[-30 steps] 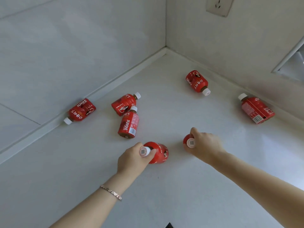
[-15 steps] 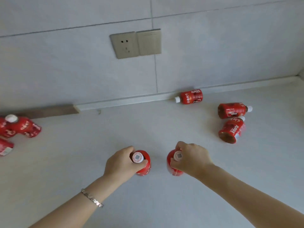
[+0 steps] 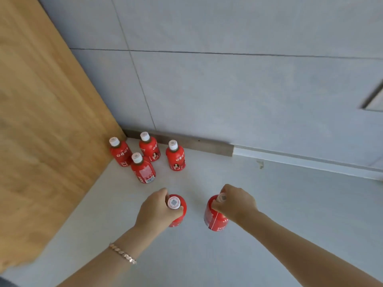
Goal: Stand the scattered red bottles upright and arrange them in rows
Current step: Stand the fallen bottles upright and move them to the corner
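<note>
While a wooden panel (image 3: 41,121) closes off the left of the corner, four red bottles (image 3: 153,150) stand upright beside it on the pale floor (image 3: 269,193), white caps up, two at the back near the grey wall (image 3: 228,90) and two a little forward, loosely grouped, not yet squared. Nearer the camera, the left hand (image 3: 155,210), a bracelet (image 3: 122,253) at its wrist, has its fingers curled round the neck of the left bottle (image 3: 180,212), pinching just under the cap. To its right, and apart from it, the right hand (image 3: 236,204) pinches the cap of the right bottle (image 3: 215,218) in the same way. Both held bottles are vertical, long axis running straight down from the fingers, bases at or just above the floor; which cannot be told. The standing group lies ahead and to the left, so the left hand is nearer the open spot beside the front pair.
</note>
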Motion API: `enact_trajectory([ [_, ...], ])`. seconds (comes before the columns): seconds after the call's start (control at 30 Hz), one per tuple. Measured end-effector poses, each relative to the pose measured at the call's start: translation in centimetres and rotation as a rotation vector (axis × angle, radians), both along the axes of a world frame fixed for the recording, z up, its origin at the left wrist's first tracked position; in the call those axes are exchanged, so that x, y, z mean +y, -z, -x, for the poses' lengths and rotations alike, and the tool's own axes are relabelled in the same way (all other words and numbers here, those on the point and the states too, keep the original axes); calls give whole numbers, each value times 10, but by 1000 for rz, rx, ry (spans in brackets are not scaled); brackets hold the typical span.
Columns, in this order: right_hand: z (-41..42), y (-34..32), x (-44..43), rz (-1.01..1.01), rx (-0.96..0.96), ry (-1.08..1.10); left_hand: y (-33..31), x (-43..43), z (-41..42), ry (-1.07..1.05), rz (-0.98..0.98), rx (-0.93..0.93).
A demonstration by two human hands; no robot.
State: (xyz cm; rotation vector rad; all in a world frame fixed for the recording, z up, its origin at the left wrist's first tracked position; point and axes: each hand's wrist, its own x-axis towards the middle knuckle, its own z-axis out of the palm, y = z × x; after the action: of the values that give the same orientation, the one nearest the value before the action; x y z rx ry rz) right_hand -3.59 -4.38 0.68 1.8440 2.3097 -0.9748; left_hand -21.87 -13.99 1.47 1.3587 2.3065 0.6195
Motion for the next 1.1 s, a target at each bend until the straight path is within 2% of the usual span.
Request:
enact_trajectory([
  [0.13, 97, -1, 33, -56, -28, -39, 4, 1, 62, -80, -21, -42],
  [0.3, 161, 3, 61, -60, -83, -120, 13, -3, 105, -172, -42, -65],
  [0.5, 174, 10, 56, -35, -18, -182, 28, 8, 133, -221, -33, -151],
  [0.7, 135, 17, 38, 49, -61, -215, 31, 39, 143, -212, -5, -194],
  [0.8, 112, 22, 32, 85, -95, -217, 25, 43, 139, -131, 64, -63],
  [0.9, 88, 24, 27, 116, -107, -205, 18, 34, 120, 21, 32, 341],
  [0.93, 78, 24, 25, 124, -106, -200, 16, 31, 110, 66, -13, 388],
  [1.0, 54, 26, 21, 145, -103, -178, 11, 27, 84, 192, -42, 278],
  [1.1, 3, 27, 16, 180, -99, -102, 8, 35, 32, 387, 190, -41],
])
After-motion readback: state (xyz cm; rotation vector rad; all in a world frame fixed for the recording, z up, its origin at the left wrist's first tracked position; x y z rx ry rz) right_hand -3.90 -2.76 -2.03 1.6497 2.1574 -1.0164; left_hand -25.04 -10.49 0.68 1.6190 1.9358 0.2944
